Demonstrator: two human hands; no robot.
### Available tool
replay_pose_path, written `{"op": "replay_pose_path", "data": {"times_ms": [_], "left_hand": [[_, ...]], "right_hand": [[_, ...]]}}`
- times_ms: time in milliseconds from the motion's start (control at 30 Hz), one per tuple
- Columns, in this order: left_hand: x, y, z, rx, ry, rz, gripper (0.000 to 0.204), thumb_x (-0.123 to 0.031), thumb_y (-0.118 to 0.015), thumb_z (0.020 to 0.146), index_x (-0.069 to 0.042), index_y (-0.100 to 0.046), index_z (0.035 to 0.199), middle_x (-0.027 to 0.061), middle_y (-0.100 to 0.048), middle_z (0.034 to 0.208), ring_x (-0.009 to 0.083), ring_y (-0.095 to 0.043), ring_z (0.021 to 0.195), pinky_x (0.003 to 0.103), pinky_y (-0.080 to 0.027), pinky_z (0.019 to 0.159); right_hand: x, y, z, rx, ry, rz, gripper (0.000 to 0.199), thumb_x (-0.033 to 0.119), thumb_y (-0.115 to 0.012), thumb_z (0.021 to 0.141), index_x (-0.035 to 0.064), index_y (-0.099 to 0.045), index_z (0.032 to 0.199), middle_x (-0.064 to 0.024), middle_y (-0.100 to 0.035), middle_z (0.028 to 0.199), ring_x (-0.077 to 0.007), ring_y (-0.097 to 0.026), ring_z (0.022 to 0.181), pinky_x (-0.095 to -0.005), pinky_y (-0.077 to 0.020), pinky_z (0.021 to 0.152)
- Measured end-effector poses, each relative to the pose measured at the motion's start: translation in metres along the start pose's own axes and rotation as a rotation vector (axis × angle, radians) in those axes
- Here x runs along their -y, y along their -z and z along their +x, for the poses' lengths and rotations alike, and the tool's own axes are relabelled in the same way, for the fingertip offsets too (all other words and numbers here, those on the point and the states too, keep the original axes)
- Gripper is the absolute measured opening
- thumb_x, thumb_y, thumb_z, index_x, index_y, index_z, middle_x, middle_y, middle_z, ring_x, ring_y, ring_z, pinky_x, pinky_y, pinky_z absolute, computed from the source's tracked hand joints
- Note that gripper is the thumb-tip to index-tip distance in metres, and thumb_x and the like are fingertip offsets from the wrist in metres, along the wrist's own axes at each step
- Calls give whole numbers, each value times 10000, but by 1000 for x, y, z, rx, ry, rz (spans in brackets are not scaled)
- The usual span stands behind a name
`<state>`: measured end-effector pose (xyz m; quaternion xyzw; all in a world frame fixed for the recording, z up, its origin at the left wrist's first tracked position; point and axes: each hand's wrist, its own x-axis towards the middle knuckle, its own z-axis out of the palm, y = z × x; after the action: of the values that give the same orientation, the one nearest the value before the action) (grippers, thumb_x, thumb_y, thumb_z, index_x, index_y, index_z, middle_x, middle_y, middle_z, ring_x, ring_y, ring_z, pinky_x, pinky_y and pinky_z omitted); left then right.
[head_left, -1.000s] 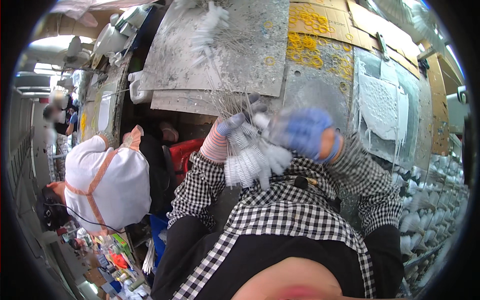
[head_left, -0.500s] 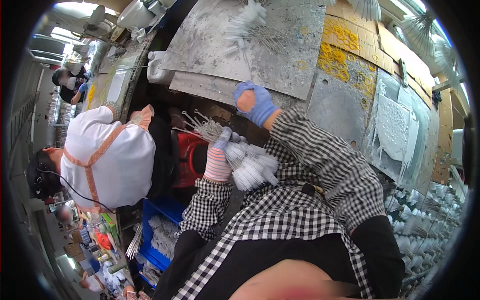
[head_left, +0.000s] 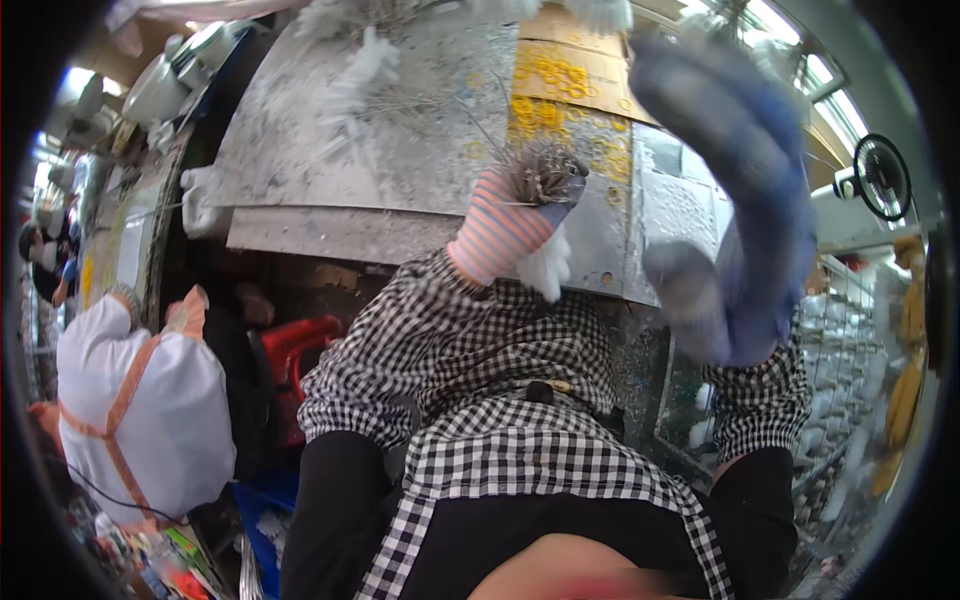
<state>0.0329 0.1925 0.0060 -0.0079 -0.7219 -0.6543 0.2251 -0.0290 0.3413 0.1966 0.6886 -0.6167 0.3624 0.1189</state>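
My left hand, in a striped glove with bluish fingertips, is closed around a bundle of small wire brushes. Their wire ends stick up above the fist, and white bristles hang out below it, over the bench's near edge. Raised close to the camera on the right is my right hand in a blue-grey glove, blurred by motion. Its thumb and fingers stand apart with nothing visible between them. Beyond the left hand, yellow rings lie scattered on cardboard and the grey bench top.
More white-bristled brushes lie on the bench. A board smeared with white paste is partly behind my right hand. Brush racks and a black fan stand right. A co-worker sits left, near a red stool and blue crate.
My left hand has carried the brushes up and right to the bench edge, wire ends now upward. My right hand has swung right and up toward the camera. The view has shifted right.
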Motion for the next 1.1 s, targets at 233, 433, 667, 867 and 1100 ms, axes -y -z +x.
{"op": "replay_pose_path", "data": {"times_ms": [233,433,667,867,1100], "left_hand": [[72,-39,27,271,-182,-28,524,-391,-444,1036,-148,-449,1500,99,-495,1495,267,-421,1420,444,-355,1173],[70,-43,30,144,-368,926,521,-385,-441,1036,-169,-446,1510,90,-523,1466,251,-495,1350,474,-417,1111],[21,-37,4,294,-194,993,486,-196,-604,981,-111,-475,1442,118,-578,1389,207,-609,1189,389,-541,941],[10,-54,34,257,-255,386,487,-147,-641,958,-97,-483,1416,131,-594,1364,198,-628,1146,359,-551,913],[-15,-47,32,194,-275,-322,493,-90,-683,932,-81,-492,1386,146,-612,1335,188,-650,1095,324,-563,880]], "right_hand": [[-67,-50,-47,347,-308,-92,430,210,-630,921,104,-636,1338,-108,-673,1288,-279,-584,1280,-430,-423,1119],[-30,-39,-16,-77,187,-315,410,227,-672,840,110,-688,1232,-126,-691,1212,-286,-653,1174,-448,-443,1123],[-74,-69,-41,353,-212,-98,477,333,-651,904,150,-634,1344,-76,-654,1323,-290,-561,1290,-435,-392,1153],[-78,-58,-22,795,-214,-218,553,482,-596,961,183,-594,1426,-66,-620,1390,-293,-500,1346,-426,-329,1183],[-79,-57,-26,171,-59,-150,650,554,-657,902,153,-595,1409,-160,-633,1332,-315,-613,1223,-422,-511,1027]]}}
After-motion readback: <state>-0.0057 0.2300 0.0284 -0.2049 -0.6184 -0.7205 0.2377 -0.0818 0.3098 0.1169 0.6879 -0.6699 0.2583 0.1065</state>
